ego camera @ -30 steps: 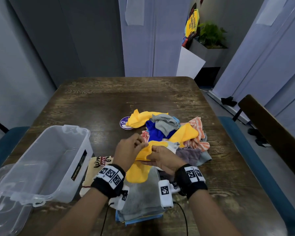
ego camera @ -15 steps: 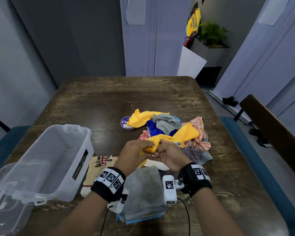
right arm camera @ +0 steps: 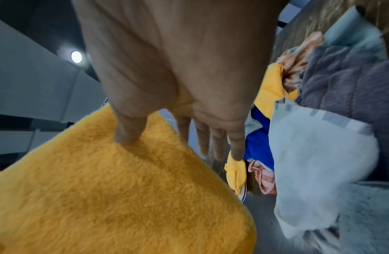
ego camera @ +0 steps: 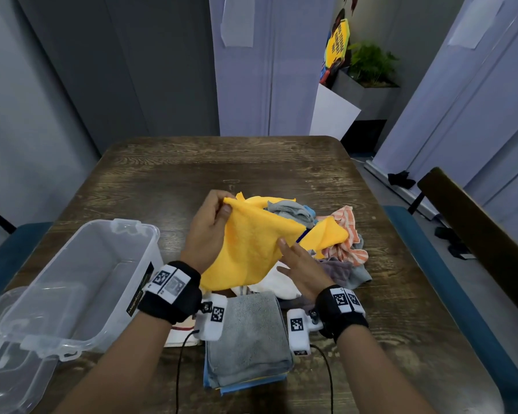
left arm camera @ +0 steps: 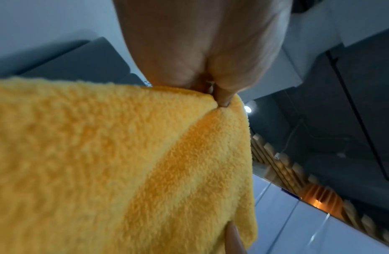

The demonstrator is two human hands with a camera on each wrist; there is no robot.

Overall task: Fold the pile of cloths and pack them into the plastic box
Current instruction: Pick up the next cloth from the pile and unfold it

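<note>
1. Left hand [ego camera: 207,231] pinches a corner of the yellow fleecy cloth [ego camera: 251,249], lifted right of the clear plastic box [ego camera: 72,279].
2. Right hand [ego camera: 299,267] spread, thumb resting on its edge.
3. Held by 1 corner, it may sag and fold crooked.

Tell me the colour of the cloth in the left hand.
The cloth is yellow-orange, clearest in the left wrist view.
</note>
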